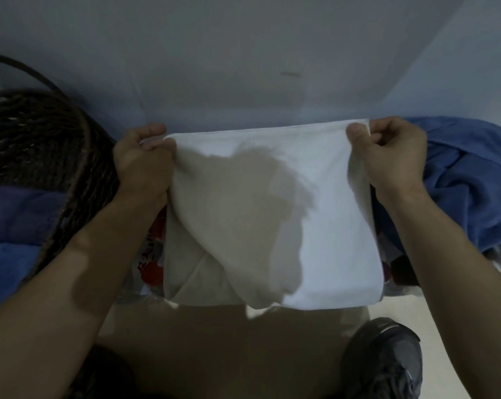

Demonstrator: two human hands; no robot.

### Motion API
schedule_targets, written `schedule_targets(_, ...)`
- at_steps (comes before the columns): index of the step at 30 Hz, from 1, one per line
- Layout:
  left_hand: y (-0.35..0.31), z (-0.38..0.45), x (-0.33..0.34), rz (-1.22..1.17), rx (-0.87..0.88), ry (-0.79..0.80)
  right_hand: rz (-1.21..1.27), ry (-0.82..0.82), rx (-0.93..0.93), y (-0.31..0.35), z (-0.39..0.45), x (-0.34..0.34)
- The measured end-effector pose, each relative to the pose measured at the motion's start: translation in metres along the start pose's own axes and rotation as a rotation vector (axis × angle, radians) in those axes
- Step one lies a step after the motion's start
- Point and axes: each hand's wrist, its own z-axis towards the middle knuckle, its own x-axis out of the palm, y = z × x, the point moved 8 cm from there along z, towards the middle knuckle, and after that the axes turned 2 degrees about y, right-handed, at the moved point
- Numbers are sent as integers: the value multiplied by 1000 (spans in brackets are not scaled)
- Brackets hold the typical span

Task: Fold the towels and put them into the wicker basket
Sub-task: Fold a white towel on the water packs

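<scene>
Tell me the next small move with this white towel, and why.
Probably bring the far edge toward you to halve it: the left hand and right hand pinch the white towel by its far corners, stretched and hanging; the wicker basket waits at left.

dim, bluish | soft blur | shadow on white towel [272, 214] | wide-angle edge bending

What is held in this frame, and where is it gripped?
A white towel, held stretched between both hands: the left hand pinches its top left corner, the right hand its top right corner. The rest hangs down.
</scene>
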Motion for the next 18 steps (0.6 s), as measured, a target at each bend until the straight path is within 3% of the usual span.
schedule_targets(5,14,-2,6,21,-79,-2,-374,-25,-53,11,-10,8)
schedule_targets(7,9,-3,7,42,-37,4,-558,3,-189,30,-19,19)
schedule_targets(9,-2,-7,9,65,37,20,-541,63,-383,59,-30,41)
schedule_targets(12,-24,-16,16,105,164,98,-321,330,-538,99,-50,99)
schedule_targets(15,-40,-21,21,59,235,211,-309,757,-531,121,-68,169)
schedule_targets(18,-35,-21,5,42,175,104,-348,1017,-432,122,-66,209)
